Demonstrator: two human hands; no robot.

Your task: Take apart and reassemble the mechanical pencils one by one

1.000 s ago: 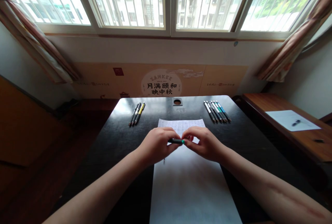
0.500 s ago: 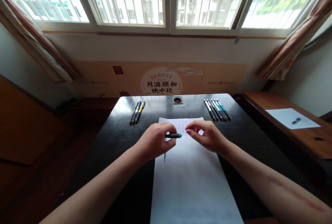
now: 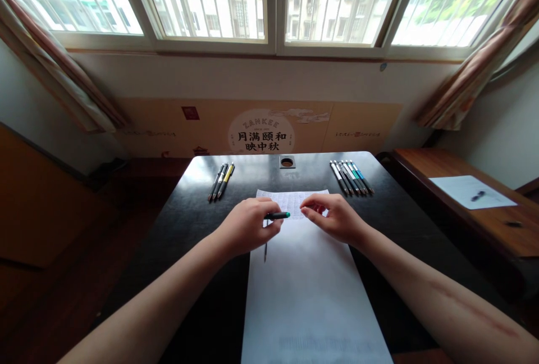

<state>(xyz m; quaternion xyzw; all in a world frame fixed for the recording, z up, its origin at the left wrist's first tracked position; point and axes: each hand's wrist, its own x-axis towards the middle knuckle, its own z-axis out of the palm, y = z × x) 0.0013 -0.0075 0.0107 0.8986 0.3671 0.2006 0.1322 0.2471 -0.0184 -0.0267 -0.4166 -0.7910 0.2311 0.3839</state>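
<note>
My left hand [image 3: 251, 226] is closed around a dark pen barrel with a green end [image 3: 278, 215], which points to the right. A thin dark rod, like a pen refill [image 3: 265, 251], sticks down below the same hand. Across a small gap, my right hand [image 3: 334, 217] has its thumb and forefinger drawn together in a pinch; a small dark thing seems to show at the fingertips, too small to name. Both hands hover over a long white paper sheet [image 3: 311, 291], whose far end lies on or meets a page of dense print [image 3: 291, 201].
On the black table [image 3: 189, 229], several pens [image 3: 351, 177] lie in a row at the back right. Three pens [image 3: 221, 181] lie at the back left. A square cable hole [image 3: 287, 162] sits at the far edge. Another paper [image 3: 471, 191] rests on the brown side table [image 3: 425, 164].
The left hand and its pen barrel have shifted slightly left and up, a little farther from the right hand. The right hand has barely moved.
</note>
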